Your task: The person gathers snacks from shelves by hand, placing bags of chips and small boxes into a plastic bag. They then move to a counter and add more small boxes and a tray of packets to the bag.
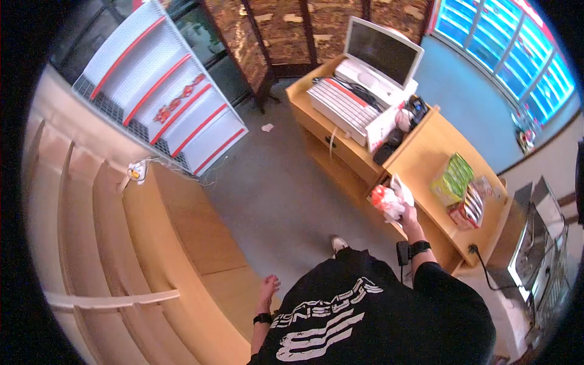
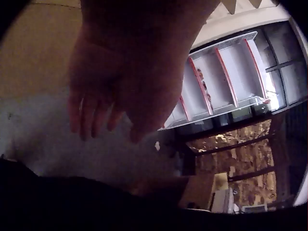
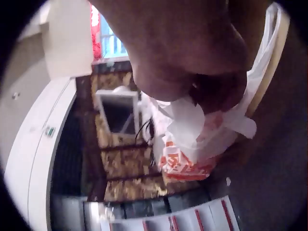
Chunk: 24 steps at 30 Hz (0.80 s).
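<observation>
My right hand [image 1: 410, 218] grips a crumpled white plastic bag with red-orange print [image 1: 385, 201] beside the edge of the wooden counter [image 1: 420, 159]. In the right wrist view the fingers are bunched around the top of the bag [image 3: 185, 144], and its printed lower part hangs below them. White folds of it stick out past the fingers, and what is inside is hidden. At my other side, the left hand [image 1: 269, 286] hangs low by my body with loosely bent fingers. Nothing is held in this left hand [image 2: 120, 82] in the left wrist view.
On the counter lie a green pack [image 1: 453, 176] and a red box [image 1: 467, 210]. Farther along stand a monitor [image 1: 383, 52] and a white box-like unit [image 1: 344, 109]. White shelving with red strips [image 1: 176, 91] is at the back left, curved wooden shelves [image 1: 121, 243] at the left.
</observation>
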Each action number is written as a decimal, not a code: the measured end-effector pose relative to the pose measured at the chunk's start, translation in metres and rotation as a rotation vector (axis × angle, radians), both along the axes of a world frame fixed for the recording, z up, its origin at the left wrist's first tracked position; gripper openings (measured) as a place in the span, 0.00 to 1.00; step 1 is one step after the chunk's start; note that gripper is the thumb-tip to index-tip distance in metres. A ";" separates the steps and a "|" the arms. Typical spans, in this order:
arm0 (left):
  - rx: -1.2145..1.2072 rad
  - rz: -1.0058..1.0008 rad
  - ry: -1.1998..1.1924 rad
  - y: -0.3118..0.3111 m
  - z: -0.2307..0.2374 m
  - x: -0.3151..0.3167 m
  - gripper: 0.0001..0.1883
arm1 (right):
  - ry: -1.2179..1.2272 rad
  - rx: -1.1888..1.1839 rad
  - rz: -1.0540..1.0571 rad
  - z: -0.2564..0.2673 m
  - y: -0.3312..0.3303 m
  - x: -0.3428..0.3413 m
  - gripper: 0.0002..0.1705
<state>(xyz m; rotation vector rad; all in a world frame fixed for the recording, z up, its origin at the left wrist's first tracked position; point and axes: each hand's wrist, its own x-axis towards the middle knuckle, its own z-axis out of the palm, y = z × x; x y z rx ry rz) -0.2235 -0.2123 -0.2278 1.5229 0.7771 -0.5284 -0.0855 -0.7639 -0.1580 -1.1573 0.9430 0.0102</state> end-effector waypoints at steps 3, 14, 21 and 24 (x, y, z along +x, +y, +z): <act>-0.232 -0.096 0.080 -0.038 0.070 0.052 0.34 | -0.538 -0.288 0.490 0.026 0.037 -0.017 0.21; -0.477 -0.243 -0.264 -0.171 0.166 0.156 0.26 | -0.234 -0.450 1.326 0.102 0.138 -0.010 0.24; -0.479 0.107 -0.321 -0.126 0.139 0.157 0.22 | 0.325 -0.182 0.782 -0.025 0.051 -0.030 0.32; -0.510 0.206 -0.295 -0.111 0.137 0.153 0.22 | 0.227 0.003 0.636 -0.035 0.039 -0.037 0.33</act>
